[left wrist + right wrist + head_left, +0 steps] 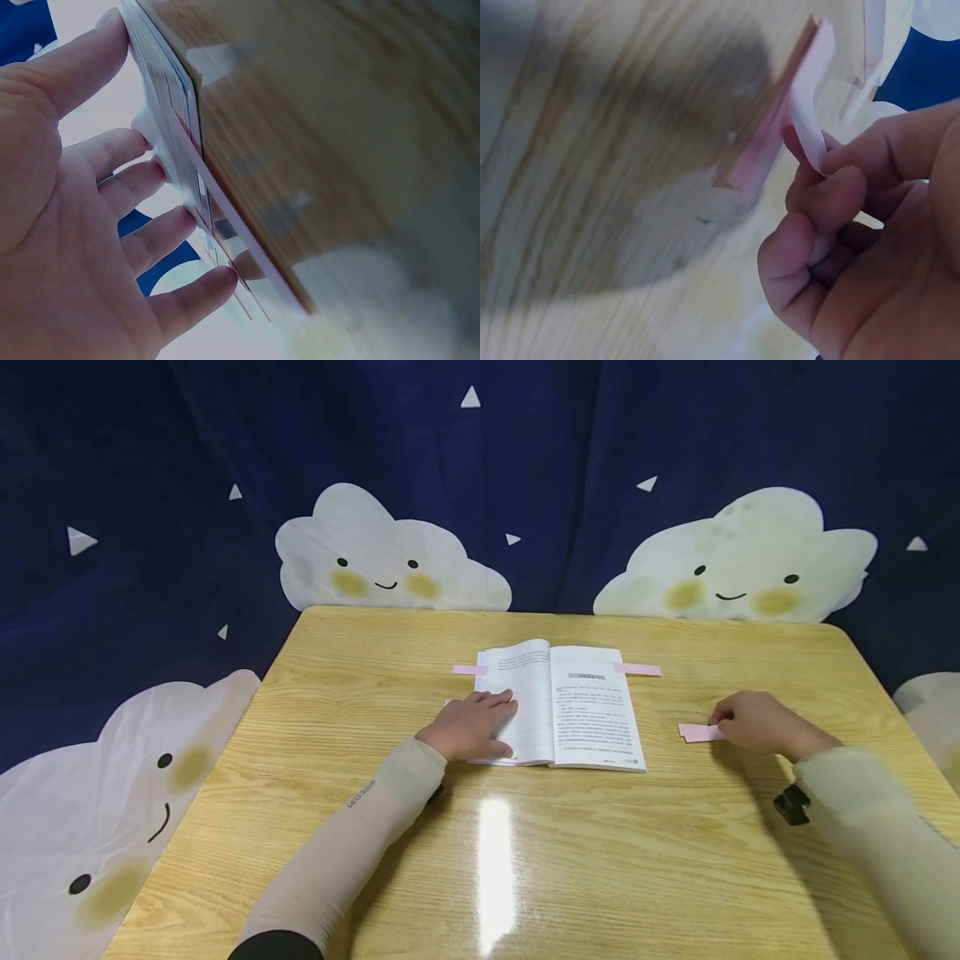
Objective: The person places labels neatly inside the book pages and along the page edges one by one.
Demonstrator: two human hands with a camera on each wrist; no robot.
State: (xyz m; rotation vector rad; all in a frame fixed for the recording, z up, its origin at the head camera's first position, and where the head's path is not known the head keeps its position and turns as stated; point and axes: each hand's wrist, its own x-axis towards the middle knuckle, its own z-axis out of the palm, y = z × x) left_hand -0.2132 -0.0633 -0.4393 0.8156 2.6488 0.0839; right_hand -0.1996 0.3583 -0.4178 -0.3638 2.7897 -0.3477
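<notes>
Head view, read as a clock centred on the book, had the near left sleeve (322, 860) at 8 o'clock and the right sleeve (877, 852) at 4, a black object (792, 804) at the right wrist. A pale glare (497, 877) lay on the wooden table (637, 868) towards 7. Farther up, the left hand (471, 727) rested at 8 to 9 o'clock, flat on the left page, fingers loosely spread and grasping nothing. At 3 o'clock, apart from the book, the right hand (753, 721) pinched a bent pink slip (804, 124) between thumb and fingers; in the right wrist view it curled away from a small pink pad (759, 159) near the tabletop. The book (592, 710) lay at the centre, two printed pages facing up. One pink marker (467, 670) jutted from its left edge at 10 o'clock, a second pink marker (641, 669) from its right edge at 2. Beyond the table hung a dark blue curtain (555, 468), its smiling clouds (382, 547) at 10 and 2.
</notes>
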